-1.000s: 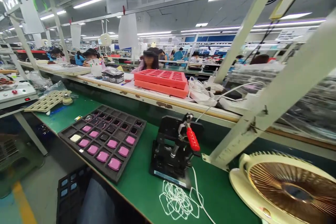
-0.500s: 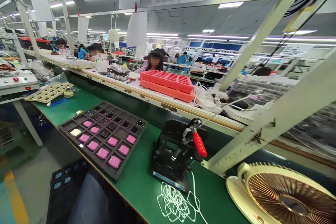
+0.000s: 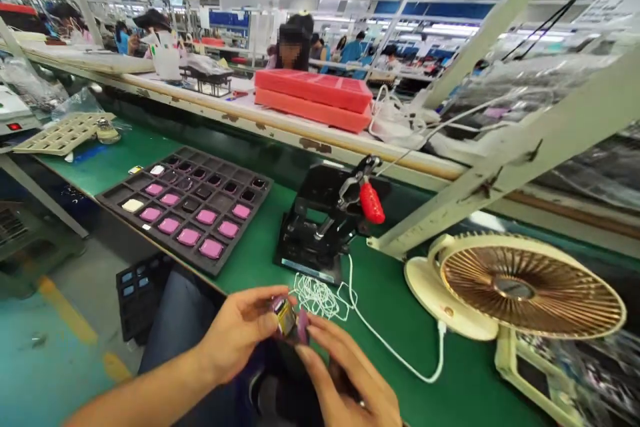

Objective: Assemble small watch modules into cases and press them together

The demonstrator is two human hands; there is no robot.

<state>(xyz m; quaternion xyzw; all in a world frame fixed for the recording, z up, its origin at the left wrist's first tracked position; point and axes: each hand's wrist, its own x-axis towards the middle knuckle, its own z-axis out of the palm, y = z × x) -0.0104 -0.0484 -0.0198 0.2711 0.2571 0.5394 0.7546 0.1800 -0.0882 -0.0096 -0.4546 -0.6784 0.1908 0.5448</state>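
My left hand (image 3: 240,333) and my right hand (image 3: 345,377) meet low in the view, over the front edge of the green bench. Between their fingertips they pinch a small part (image 3: 290,320) with a yellow face and a pink-purple shell. Just beyond the hands lies a tangle of white cord (image 3: 320,297). Behind it stands a black clamp press (image 3: 320,227) with a red lever handle (image 3: 371,203). To the left a dark compartment tray (image 3: 115,195) holds several pink parts (image 3: 211,248).
A cream desk fan (image 3: 510,287) lies tilted at the right, its cord running to the bench front. Red foam trays (image 3: 313,99) sit on the raised shelf behind. A beige grid tray (image 3: 60,135) lies far left. A slanted metal strut (image 3: 500,167) crosses above. Other people work beyond.
The view has tipped downward. Both my hands have come into sight at the bottom, holding the small part; they were out of view before.
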